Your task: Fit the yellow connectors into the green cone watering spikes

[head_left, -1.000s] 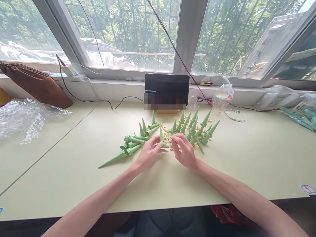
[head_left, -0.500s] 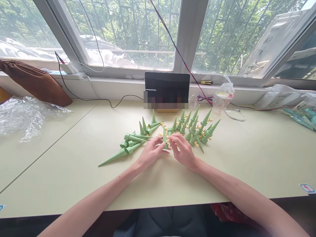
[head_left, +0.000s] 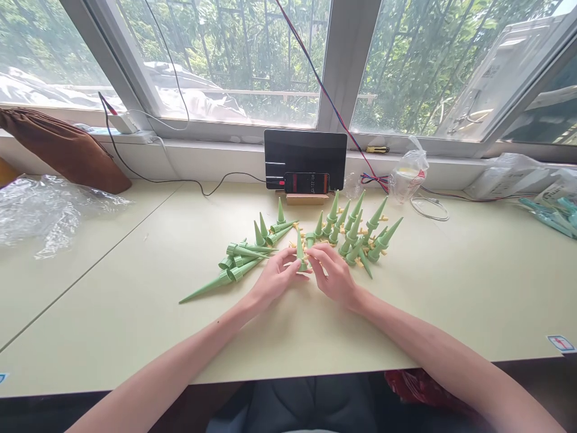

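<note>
My left hand (head_left: 278, 276) is closed around the base of a green plant watering spike (head_left: 300, 248), which points upward. The fingers of my right hand (head_left: 332, 272) are pinched against a small yellow valve (head_left: 306, 257) at the spike's side, and they partly hide it. Several green spikes with yellow valves (head_left: 354, 233) stand or lean just beyond my right hand. Left of my left hand, several spikes lie on their sides in a loose pile (head_left: 243, 260), with a few others standing upright behind (head_left: 260, 231).
A phone (head_left: 307, 183) leans before a dark tablet (head_left: 305, 150) at the back of the table (head_left: 148, 325). Clear plastic wrap (head_left: 58, 210) and a brown bag (head_left: 67, 150) lie at left. A bagged cup (head_left: 408, 174) and coiled white cable (head_left: 429, 209) are at right.
</note>
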`<state>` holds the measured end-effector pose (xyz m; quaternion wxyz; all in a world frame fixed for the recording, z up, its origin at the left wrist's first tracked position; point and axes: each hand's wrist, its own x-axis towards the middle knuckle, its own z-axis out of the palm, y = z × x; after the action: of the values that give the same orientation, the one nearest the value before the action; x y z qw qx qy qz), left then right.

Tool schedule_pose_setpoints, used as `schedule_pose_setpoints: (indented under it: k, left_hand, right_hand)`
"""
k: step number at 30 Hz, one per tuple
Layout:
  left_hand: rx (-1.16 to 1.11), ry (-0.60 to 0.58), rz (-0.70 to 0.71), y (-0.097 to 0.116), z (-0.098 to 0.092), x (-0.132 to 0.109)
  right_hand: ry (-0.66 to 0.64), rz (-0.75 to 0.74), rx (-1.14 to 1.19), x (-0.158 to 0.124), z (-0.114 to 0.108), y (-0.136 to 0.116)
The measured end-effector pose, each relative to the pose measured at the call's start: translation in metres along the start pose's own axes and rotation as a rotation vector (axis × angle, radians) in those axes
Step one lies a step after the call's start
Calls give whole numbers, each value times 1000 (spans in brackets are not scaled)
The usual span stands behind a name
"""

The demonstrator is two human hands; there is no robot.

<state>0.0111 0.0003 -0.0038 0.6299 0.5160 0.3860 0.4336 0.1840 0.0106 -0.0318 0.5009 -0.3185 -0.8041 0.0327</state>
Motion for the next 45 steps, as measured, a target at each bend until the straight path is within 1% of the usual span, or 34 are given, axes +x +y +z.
schedule_pose_setpoints:
  k: [7,16,21,29,33,37,43,45]
  left_hand:
    - [-13,27,0,2,2,-1]
    - [-15,11,11,-1,1,0]
    - [-10,17,-6,0,1,-1]
    - [-5,-42,56,4,2,-2]
    - [-16,-54,56,5,2,-1]
    - [25,-35,31,5,3,-2]
    - [97,-52,20,6,2,-4]
    - [144,-31,11,5,1,-4]
  right_hand:
    - [6,-31,-17,2,-1,-1]
    - [9,-65,-6,5,-3,-3]
    - [10,-69,-14,7,-4,-4]
    - [10,-78,2,6,-3,-3]
    - [6,-80,2,4,-2,-3]
    - [1,-79,4,4,-1,-2]
    - [-22,-100,19,6,-3,-5]
    - [-30,-115,18,6,-3,-6]
